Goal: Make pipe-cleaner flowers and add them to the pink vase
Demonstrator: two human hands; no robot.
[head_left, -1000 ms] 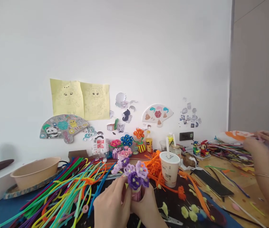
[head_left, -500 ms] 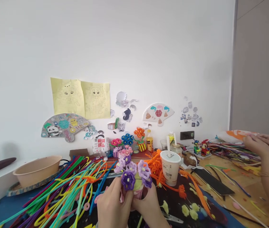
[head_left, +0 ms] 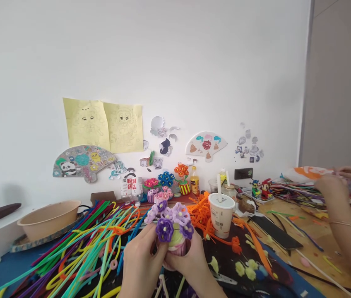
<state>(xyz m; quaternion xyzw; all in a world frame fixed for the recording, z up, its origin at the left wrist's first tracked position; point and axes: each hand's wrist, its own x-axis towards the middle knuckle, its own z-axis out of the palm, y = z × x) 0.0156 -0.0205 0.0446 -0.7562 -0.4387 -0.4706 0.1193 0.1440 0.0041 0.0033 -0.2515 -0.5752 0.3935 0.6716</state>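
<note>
Purple flowers (head_left: 181, 215) raised, left hand (head_left: 143, 256) curled, right hand (head_left: 191, 257) cupping pot (head_left: 179, 249)

Person's 2 bare hands (head_left: 143, 258) are holding 1 pink-striped rd. pot (head_left: 180, 249); 2 painted fan-shaped boards (head_left: 84, 162) are hanging; 1 white lidded paper cup (head_left: 221, 217), 1 tan oval basin (head_left: 49, 223) & 2 sm. bright toy figs. (head_left: 266, 191) are standing.

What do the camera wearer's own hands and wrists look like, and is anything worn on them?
The left hand and right hand are bare: no gloves, and no rings, bracelet, watch or sleeve cuffs show on the visible parts. Some fingers are partly hidden. The thin bracelet at far right is on another person's arm.
</note>
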